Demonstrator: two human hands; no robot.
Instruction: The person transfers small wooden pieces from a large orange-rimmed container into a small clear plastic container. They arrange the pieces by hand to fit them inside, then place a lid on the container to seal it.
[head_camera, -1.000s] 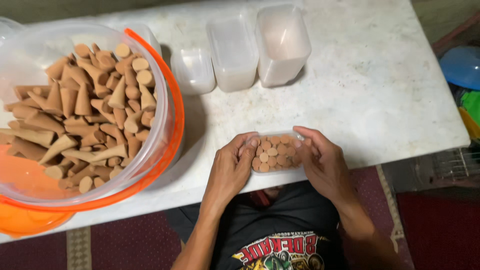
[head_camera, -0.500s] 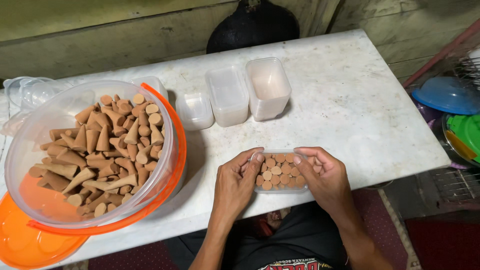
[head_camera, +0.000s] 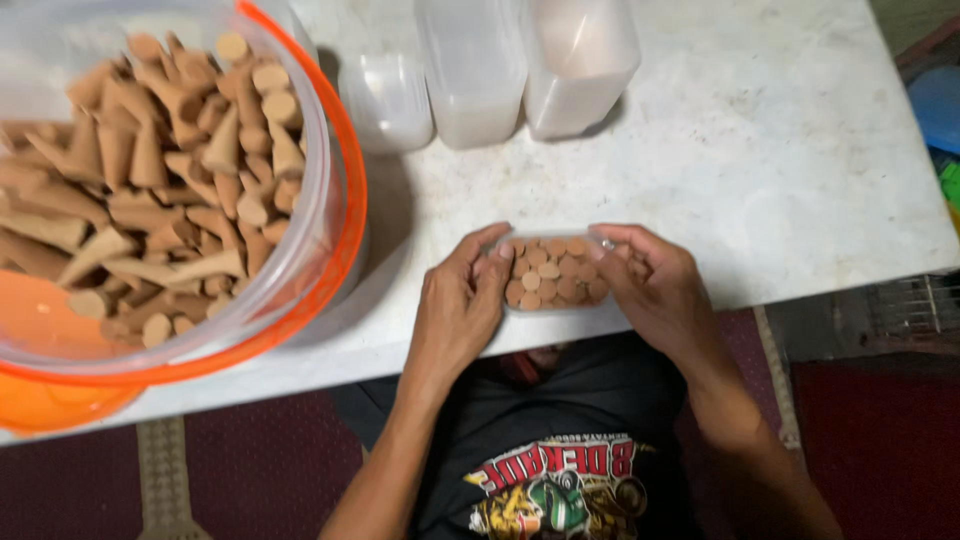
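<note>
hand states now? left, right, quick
Left hand: closed on the left end of the small clear box of brown cones.
Right hand: closed on its right end.

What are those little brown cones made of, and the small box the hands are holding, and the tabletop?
The brown cones look like pressed, matte powder, perhaps incense or clay: dull, chalky, no shine. The small box between the left hand and right hand seems clear thin plastic, since the cones show through it. The table looks like worn whitish stone or marble, mottled and stained.
</note>
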